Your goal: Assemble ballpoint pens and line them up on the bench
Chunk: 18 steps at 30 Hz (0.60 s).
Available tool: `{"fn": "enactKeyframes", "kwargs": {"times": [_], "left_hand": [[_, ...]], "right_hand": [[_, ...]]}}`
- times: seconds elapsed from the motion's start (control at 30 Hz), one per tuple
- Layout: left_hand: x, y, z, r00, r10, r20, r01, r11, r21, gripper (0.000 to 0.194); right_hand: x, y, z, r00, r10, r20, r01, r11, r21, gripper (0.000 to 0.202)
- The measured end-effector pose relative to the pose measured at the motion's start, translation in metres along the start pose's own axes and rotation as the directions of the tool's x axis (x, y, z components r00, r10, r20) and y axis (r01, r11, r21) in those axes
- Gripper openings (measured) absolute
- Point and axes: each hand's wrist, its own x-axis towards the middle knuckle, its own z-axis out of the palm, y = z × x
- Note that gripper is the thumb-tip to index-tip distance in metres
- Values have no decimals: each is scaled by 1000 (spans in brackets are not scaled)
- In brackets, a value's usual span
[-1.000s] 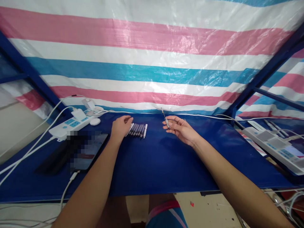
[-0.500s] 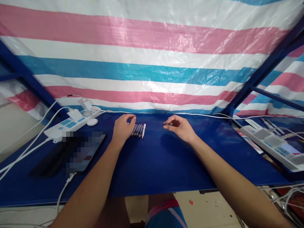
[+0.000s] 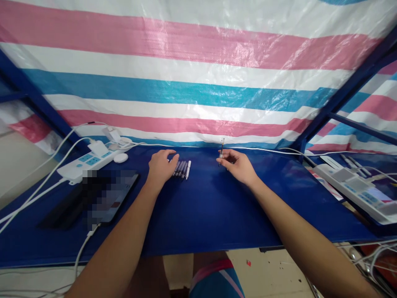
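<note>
My right hand pinches a clear pen with a dark core between thumb and fingers, held nearly upright above the blue table. To the left, my left hand rests beside a row of several pens lying side by side. Its fingers are curled, and whether they hold anything is hidden. A white pen lies at the right end of that row.
A power strip, cables and a white round object are at the left, with a dark tablet-like device nearer. At right are a white organizer and more pens. Striped sheeting hangs behind.
The pen in my right hand has turned from lying mostly hidden in the fingers to standing nearly upright. My left hand has barely moved.
</note>
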Motion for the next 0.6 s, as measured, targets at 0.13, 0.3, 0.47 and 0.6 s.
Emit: {"fn": "enactKeyframes", "kwargs": {"times": [0.13, 0.3, 0.47, 0.6], "left_hand": [[0, -9, 10, 992, -109, 65, 100, 987, 127, 54], [-2, -19, 23, 987, -97, 125, 69, 975, 210, 68], [4, -19, 15, 986, -92, 137, 78, 992, 103, 66], [7, -14, 6, 980, -148, 130, 158, 985, -71, 60]], "right_hand": [[3, 8, -5, 999, 14, -50, -19, 996, -92, 53], [6, 18, -5, 999, 19, -50, -32, 959, -281, 49], [9, 26, -3, 999, 22, -33, -35, 883, -467, 48], [12, 29, -7, 999, 34, -36, -47, 861, -506, 40]]}}
